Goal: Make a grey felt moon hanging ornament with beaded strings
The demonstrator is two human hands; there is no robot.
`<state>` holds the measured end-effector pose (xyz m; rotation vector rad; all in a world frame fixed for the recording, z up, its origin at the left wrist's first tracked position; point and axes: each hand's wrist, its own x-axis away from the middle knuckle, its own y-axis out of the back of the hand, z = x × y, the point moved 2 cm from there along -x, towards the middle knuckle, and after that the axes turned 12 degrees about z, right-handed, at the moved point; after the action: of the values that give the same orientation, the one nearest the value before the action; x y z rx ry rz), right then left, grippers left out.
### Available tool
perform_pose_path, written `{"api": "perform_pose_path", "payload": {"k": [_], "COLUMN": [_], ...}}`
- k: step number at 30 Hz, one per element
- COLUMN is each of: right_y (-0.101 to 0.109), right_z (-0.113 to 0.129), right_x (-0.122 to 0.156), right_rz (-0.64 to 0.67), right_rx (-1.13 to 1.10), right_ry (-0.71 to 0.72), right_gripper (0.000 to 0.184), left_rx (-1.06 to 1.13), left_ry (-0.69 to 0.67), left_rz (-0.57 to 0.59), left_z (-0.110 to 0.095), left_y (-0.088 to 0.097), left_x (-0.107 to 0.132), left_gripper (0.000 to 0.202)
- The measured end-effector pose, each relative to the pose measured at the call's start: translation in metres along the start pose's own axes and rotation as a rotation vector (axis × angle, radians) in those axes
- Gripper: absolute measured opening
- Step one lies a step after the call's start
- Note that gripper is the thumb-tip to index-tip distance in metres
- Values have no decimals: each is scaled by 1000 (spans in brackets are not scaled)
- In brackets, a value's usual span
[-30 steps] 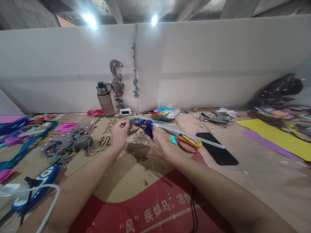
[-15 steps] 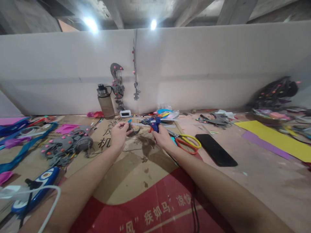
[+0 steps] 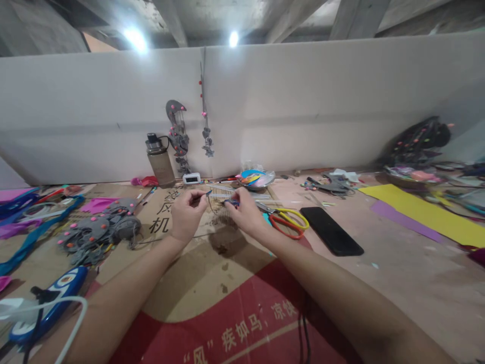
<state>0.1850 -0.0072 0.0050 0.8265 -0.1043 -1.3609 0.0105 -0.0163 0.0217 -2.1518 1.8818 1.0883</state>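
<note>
My left hand (image 3: 189, 215) is closed, pinching a small dark piece with a blue tip (image 3: 209, 192); its kind is not clear. A thin grey strand curves down beside those fingers. Just to the right, my right hand (image 3: 244, 210) is closed around a blue glue gun (image 3: 232, 202), which is mostly hidden behind the fingers. Both hands are over a cardboard sheet (image 3: 197, 283) with glue-like spots on it. Scissors (image 3: 288, 222) with yellow and orange handles lie by my right wrist.
A black phone (image 3: 331, 231) lies right of the scissors. Grey felt pieces with pink dots (image 3: 100, 227) and a blue power strip (image 3: 53, 303) are at the left. A bottle (image 3: 161, 164), a small white clock (image 3: 191, 178) and a dish of scraps (image 3: 257, 179) stand at the back.
My right hand has turned and come closer to my left, covering most of the glue gun. My left hand has turned, and the blue tip now points right.
</note>
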Motion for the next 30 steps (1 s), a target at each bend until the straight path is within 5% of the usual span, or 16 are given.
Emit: {"api": "perform_pose_path", "payload": {"k": [3, 6, 16, 24, 30], "right_y": [-20, -28, -6, -3, -4], "right_z": [19, 29, 25, 22, 20], "right_x": [1, 4, 6, 4, 1], "right_rz": [147, 210, -10, -53, -26], "right_rx": [-594, -837, -409, -323, -509], "right_ry": [106, 85, 52, 28, -64], "right_gripper": [25, 27, 14, 15, 16], "left_rx": [-159, -150, 550, 595, 632], "left_ry": [-123, -92, 214, 279, 312], "left_rz": [46, 53, 137, 163, 174], "left_z": [-8, -9, -1, -10, -12], "left_y": [-1, -3, -19, -24, -26], "left_x": [5, 6, 5, 9, 11], "left_gripper": [16, 15, 24, 25, 27]}}
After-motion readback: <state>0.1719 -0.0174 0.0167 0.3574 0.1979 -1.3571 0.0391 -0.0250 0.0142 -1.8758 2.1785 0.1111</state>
